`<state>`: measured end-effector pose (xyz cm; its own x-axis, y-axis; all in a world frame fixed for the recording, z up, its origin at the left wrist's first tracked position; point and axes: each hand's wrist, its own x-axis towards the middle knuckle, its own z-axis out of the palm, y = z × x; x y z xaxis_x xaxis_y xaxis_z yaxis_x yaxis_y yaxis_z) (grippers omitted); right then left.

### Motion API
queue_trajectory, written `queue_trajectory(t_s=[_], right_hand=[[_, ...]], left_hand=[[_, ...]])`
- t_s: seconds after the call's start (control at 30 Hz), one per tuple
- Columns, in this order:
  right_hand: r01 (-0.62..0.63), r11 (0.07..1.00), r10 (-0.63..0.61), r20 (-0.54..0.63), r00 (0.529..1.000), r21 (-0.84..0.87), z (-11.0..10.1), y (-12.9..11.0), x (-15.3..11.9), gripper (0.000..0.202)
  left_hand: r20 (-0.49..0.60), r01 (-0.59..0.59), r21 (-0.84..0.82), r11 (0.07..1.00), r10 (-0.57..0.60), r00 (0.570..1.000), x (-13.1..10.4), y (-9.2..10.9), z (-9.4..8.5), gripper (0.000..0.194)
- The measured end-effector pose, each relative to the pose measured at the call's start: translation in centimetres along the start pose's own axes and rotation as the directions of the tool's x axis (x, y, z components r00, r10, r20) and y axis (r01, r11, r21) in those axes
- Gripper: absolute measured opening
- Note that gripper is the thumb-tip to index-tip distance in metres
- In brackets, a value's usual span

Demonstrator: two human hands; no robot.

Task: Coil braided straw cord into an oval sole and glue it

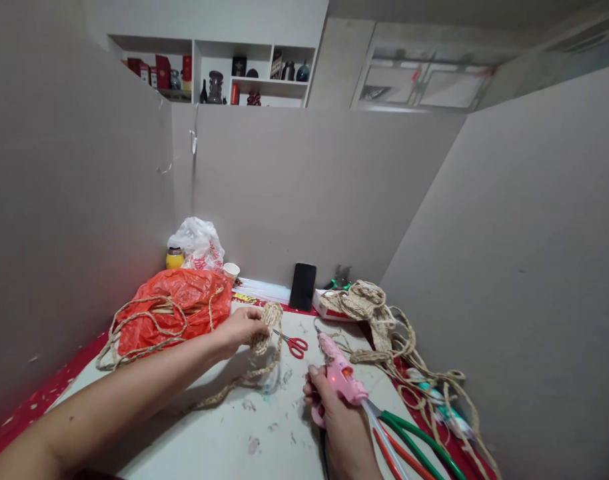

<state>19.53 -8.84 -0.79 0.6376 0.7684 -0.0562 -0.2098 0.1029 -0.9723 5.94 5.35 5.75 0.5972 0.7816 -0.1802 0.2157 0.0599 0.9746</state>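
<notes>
My left hand point(243, 329) is closed on a small coiled piece of braided rope point(271, 320), held up above the white board. From the coil a loose braided tail point(224, 392) runs down and to the left across the board. My right hand point(334, 417) grips a pink hot glue gun point(337, 367) whose tip points up and away. An orange light glows on the gun's body, and a clear glue stick point(379, 430) sticks out of its back. Red-handled scissors point(297, 347) lie just right of the coil, their blades partly behind it.
A red plastic bag point(184, 293) with rope over it is at the left. A black phone point(303, 287) leans at the back. Braided rope point(364, 300) is heaped at the right. Green-handled and orange-handled tools point(424, 440) lie near my right wrist. Grey partitions point(304, 180) enclose the table.
</notes>
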Motion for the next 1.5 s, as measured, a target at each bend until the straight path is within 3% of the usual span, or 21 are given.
queue_trajectory(t_s=[0.17,0.37,0.47,0.63,0.83,0.97,1.1,1.2,1.27,1.37,1.5], right_hand=[[0.001,1.000,-0.001,0.022,1.000,0.013,0.6,-2.0,-1.6,0.043],[-0.048,0.997,0.046,0.033,0.998,0.065,2.0,-4.7,-3.5,0.050],[-0.021,0.996,0.018,0.027,0.999,0.092,2.5,-5.3,-3.7,0.046],[0.091,0.993,-0.097,0.077,0.992,0.072,3.8,-7.0,-3.3,0.043],[0.160,0.901,-0.292,0.292,0.911,0.403,5.8,-13.0,-2.6,0.030],[0.195,0.830,-0.373,0.261,0.890,0.523,5.7,-16.1,-2.7,0.024],[0.255,0.834,-0.425,0.275,0.862,0.490,4.5,-15.9,-2.5,0.022],[0.241,0.875,-0.364,0.243,0.899,0.420,3.7,-14.2,-2.2,0.022],[0.216,0.908,-0.311,0.234,0.921,0.358,3.4,-12.8,-2.1,0.023],[0.168,0.941,-0.245,0.248,0.937,0.293,3.3,-10.7,-1.8,0.022],[0.061,0.951,-0.147,0.270,0.952,0.302,3.5,-8.3,-0.9,0.023]], left_hand=[[0.106,-0.064,-0.284,0.957,0.098,0.990,-4.1,1.8,-1.5,0.015],[0.212,-0.070,-0.453,0.889,0.184,0.960,-7.8,2.6,0.0,0.021],[0.192,-0.178,-0.466,0.867,0.295,0.936,-8.8,3.8,0.4,0.022],[0.149,-0.318,-0.409,0.855,0.406,0.902,-9.8,8.1,0.7,0.025],[0.111,-0.501,-0.376,0.779,0.575,0.811,-10.6,14.5,1.3,0.021],[0.084,-0.553,-0.415,0.723,0.635,0.768,-11.0,16.4,1.7,0.019],[0.094,-0.488,-0.442,0.753,0.579,0.810,-10.8,14.8,2.3,0.016],[0.151,-0.368,-0.471,0.802,0.484,0.862,-10.1,11.9,2.7,0.021],[0.122,-0.343,-0.465,0.817,0.442,0.889,-9.4,9.8,2.9,0.026],[0.070,-0.330,-0.455,0.827,0.403,0.913,-8.6,7.3,2.9,0.031],[0.094,-0.268,-0.497,0.825,0.358,0.929,-7.8,5.3,2.8,0.032]])
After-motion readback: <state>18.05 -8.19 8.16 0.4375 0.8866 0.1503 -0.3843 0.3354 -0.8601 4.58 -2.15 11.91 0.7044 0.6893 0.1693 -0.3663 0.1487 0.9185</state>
